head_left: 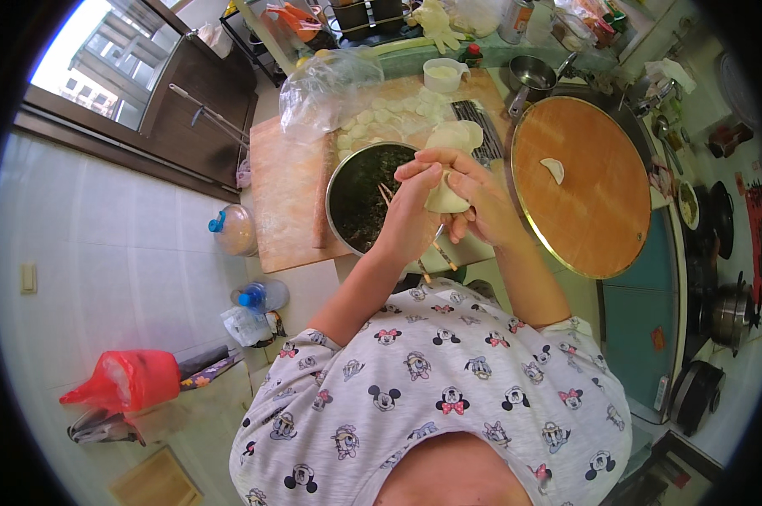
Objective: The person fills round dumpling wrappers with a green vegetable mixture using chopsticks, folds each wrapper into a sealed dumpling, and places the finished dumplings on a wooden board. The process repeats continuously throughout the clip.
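Between my left hand [412,209] and my right hand [488,202] is a folded dough wrapper [447,195], with the fingers of both hands closed around its edges. Below and left of them stands a metal pot [355,209] of dark chopped filling, with chopsticks [444,255] partly hidden by my left hand. Just beyond my hands lie flat round dough wrappers [455,135]. Small dough pieces [381,115] are spread on the floured wooden board [286,209], beside a rolling pin [321,202]. One white dumpling [553,171] lies on the round brown board [589,209] at the right.
A clear plastic bag [324,88] lies on the board's far left part. A white cup [443,74] of flour stands at its back edge. A small saucepan [532,74] is behind the round board, near the sink. Large plastic bottles [236,229] stand on the left.
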`<state>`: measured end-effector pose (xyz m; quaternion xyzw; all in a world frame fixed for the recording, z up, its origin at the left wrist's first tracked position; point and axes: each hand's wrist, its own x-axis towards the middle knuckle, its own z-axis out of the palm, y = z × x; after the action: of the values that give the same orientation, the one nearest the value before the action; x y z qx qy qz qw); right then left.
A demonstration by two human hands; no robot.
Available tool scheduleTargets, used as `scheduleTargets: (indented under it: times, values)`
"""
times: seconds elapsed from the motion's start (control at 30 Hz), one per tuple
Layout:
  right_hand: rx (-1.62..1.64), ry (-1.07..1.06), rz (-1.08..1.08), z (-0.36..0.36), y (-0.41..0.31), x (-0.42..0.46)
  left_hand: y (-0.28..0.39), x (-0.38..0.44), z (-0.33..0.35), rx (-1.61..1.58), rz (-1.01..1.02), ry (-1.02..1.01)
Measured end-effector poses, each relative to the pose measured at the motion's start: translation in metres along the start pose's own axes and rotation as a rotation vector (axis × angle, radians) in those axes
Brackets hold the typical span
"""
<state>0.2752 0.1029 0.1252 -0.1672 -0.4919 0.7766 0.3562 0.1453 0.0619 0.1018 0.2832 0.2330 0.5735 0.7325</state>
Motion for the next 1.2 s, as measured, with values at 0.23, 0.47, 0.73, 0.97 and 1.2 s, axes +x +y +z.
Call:
scheduleTargets:
  times: [0.23,0.47,0.73,0.97,1.2]
  values:
    - [-0.076,0.083,-0.023,-0.008,0.009,-0.02,-0.017,0.003,0.013,0.145,-0.064,0.112]
    - [0.254,0.109,0.004,-0.031,0.018,-0.029,-0.025,0.016,0.018,-0.012,-0.212,0.091]
    - [0.093,0.18,-0.035,-0.04,0.018,-0.037,-0.04,0.024,0.029,0.036,-0.175,0.248]
    - [-0.029,0.25,-0.062,-0.049,0.017,-0.05,-0.056,0.034,0.015,0.174,-0.195,0.049]
    - [0.119,0.493,-0.041,-0.101,0.038,-0.067,-0.056,0.073,0.017,1.172,0.024,-0.208]
